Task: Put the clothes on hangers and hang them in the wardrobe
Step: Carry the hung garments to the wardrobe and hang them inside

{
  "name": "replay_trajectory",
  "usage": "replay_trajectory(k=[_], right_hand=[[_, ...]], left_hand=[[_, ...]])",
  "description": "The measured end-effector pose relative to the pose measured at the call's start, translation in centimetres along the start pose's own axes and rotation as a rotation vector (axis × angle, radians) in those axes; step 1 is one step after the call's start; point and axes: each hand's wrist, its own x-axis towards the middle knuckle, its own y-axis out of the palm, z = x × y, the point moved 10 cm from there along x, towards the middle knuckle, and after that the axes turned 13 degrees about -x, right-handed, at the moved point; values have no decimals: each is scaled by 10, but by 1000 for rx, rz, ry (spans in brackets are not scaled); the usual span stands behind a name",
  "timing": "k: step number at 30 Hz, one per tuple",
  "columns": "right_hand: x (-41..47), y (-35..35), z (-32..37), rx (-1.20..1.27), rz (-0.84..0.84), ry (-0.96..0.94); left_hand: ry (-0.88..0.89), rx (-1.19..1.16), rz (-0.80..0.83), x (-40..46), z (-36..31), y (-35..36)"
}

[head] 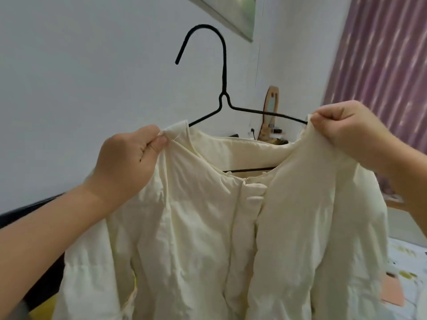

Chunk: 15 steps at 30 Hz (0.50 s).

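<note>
While both hands pinch the jacket (208, 239), a wall (69, 88) stands behind.

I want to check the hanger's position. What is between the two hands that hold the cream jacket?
In the head view, between the left hand and right hand lie the cream jacket's open neckline and the black hanger, hook rising above.

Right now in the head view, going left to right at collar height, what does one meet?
Left hand pinching the cream jacket collar → black wire hanger hook and neck → wooden-framed mirror behind → right hand gripping the other collar side → pink striped curtain.
</note>
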Motion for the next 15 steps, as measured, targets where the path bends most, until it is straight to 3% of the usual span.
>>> replay_trajectory(k=[6, 11, 15], right_hand=[[-36, 29, -15, 187, 187, 60], [-69, 47, 21, 219, 274, -92], [-97, 61, 62, 305, 471, -226]], left_hand=[[-220, 155, 101, -62, -21, -7], [-425, 189, 170, -115, -38, -41], [-482, 98, 182, -154, -72, -79]])
